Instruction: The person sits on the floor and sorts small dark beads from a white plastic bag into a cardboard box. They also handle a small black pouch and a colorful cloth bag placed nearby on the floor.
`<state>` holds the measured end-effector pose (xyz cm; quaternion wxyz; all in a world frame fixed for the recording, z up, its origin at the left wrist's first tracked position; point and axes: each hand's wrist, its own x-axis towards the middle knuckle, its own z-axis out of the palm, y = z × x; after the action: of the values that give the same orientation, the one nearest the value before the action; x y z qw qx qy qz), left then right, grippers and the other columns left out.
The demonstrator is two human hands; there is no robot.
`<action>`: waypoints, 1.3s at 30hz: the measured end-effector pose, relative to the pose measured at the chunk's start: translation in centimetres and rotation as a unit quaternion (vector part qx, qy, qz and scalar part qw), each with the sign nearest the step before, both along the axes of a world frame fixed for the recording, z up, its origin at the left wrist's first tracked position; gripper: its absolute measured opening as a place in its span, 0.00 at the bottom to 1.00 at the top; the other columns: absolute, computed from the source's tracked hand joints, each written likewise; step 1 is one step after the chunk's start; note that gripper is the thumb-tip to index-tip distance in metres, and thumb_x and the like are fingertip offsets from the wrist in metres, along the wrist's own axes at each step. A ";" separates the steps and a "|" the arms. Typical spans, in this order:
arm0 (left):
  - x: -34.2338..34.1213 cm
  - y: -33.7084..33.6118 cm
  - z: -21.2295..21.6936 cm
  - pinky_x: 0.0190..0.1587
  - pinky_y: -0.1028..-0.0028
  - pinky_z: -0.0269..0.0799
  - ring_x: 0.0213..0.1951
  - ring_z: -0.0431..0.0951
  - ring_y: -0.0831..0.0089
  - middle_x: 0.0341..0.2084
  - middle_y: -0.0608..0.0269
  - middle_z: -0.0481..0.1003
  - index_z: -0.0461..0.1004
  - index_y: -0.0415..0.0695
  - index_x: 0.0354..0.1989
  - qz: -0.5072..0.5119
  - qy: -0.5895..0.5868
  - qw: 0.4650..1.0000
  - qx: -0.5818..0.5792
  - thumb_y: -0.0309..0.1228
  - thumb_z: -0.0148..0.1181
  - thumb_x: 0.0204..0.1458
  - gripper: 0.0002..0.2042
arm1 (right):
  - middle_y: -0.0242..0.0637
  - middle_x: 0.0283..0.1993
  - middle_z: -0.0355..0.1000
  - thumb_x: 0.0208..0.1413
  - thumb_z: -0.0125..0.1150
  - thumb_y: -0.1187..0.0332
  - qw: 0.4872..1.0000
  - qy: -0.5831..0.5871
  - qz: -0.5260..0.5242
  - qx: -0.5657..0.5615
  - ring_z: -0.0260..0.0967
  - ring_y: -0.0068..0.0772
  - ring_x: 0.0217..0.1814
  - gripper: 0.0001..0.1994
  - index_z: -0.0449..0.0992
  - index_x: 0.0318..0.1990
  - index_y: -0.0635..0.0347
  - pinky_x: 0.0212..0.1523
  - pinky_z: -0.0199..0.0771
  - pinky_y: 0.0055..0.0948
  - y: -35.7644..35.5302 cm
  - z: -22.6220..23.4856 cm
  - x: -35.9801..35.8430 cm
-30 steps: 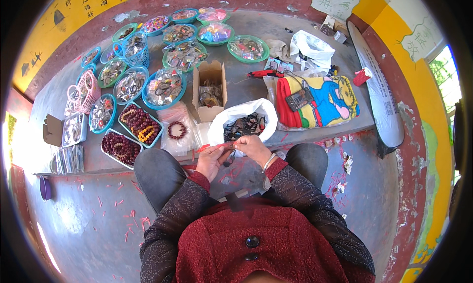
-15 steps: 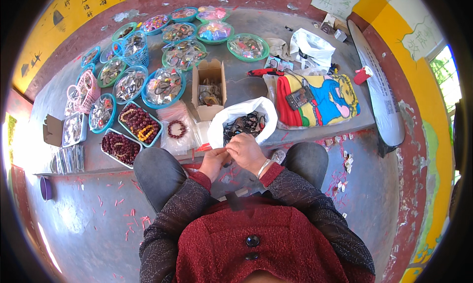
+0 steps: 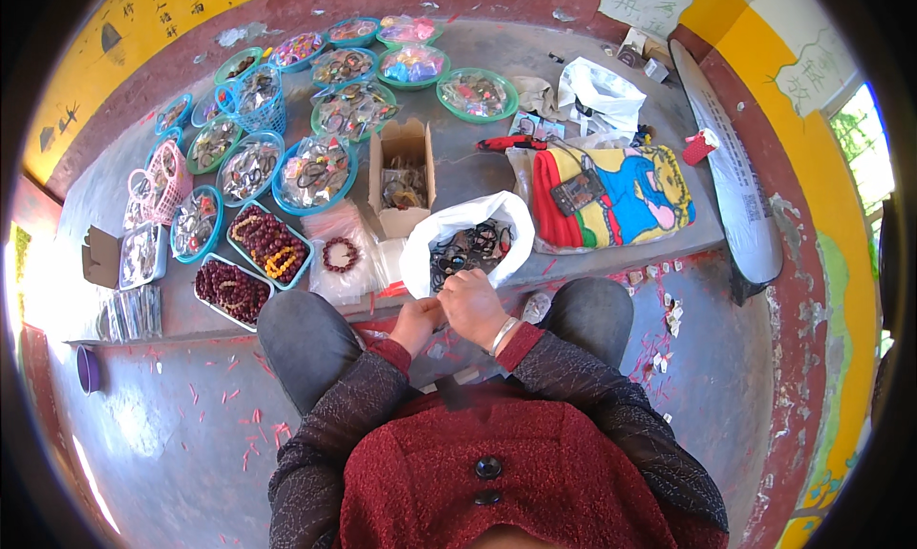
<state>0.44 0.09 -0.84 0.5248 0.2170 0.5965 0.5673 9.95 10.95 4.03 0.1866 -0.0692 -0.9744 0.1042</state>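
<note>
**Close, fiddly work up front!**

Grey desk (image 3: 540, 52), and it's crowded: folded towel (image 3: 626, 200) right, white bag (image 3: 522, 232) front and centre, cardboard box (image 3: 395, 225) hemming it in behind-left. Left hand (image 3: 417, 322) and right hand (image 3: 473, 305), these 2 touch by the near rim, fingers curled; can't tell what's gripped. Dark cords (image 3: 478, 247) lie inside. Smart play: left steady, right moving small, knuckles clear of plastic.
</note>
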 end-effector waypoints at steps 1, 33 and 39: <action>0.1 0.0 -0.1 0.24 0.85 0.56 0.23 0.63 0.87 0.22 0.73 0.70 0.74 0.35 0.33 -0.001 -0.001 1.000 -0.002 0.24 0.48 0.51 0.08 | 0.32 0.25 0.64 0.42 0.52 0.70 1.000 -0.007 -0.003 -0.004 0.62 0.36 0.33 0.05 0.69 0.19 0.56 0.35 0.59 0.35 -0.1 0.0 0.0; -1.0 -0.1 0.5 0.46 0.78 0.71 0.41 0.74 0.71 0.40 0.54 0.72 0.69 0.30 0.43 0.050 -0.198 0.978 0.049 0.24 0.44 0.56 0.12 | 0.40 0.22 0.68 0.38 0.57 0.70 0.943 0.048 -0.115 -0.309 0.68 0.43 0.27 0.04 0.73 0.19 0.61 0.29 0.67 0.35 3.5 -0.2 0.5; -1.7 -0.4 0.7 0.48 0.73 0.70 0.42 0.74 0.67 0.41 0.52 0.72 0.68 0.29 0.43 0.061 -0.270 0.954 0.118 0.23 0.43 0.56 0.11 | 0.40 0.24 0.70 0.42 0.59 0.69 0.905 0.051 -0.155 -0.393 0.69 0.32 0.27 0.06 0.75 0.25 0.62 0.29 0.67 0.26 5.8 4.1 3.7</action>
<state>-1.25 -0.32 -0.16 0.6017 0.0794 0.3733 0.7017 13.65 16.75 8.12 0.2078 -0.2813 -0.8206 0.4520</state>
